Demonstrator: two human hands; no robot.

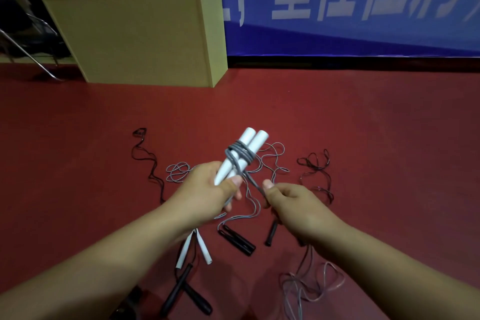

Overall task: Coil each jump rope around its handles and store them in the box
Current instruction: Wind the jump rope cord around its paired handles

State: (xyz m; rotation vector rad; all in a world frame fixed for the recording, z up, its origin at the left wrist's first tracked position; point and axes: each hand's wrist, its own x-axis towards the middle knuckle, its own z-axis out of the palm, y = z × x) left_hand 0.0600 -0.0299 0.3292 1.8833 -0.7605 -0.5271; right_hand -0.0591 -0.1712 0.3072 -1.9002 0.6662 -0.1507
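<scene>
At far left I see a black cord [145, 156] trailing loose over the red floor [376, 125], with the tan box [135, 34] standing well beyond it by the blue banner [337, 8]; nearer me, my left hand [207, 189] is curled round the narrow ends of the white handles [242, 156], thumb pressed on top, so the pair lies side by side with its long axis running up and to the right, away from the grip; a few turns of grey rope [240, 154] already band the handles just above my fingers; from that band a taut strand runs down and right to my right hand [288, 200], which pinches it between thumb and curled fingers, close beside the left; I judge the next wrap turns on this: the free strand leaves the handles on the right-hand side, so the right hand is the one to carry it round; the slack grey loops [272, 161] lie on the floor behind; below, a second white pair [194, 247] and several black handles [236, 240] lie scattered, and a pale rope [311, 286] at lower right could snag the slack.
</scene>
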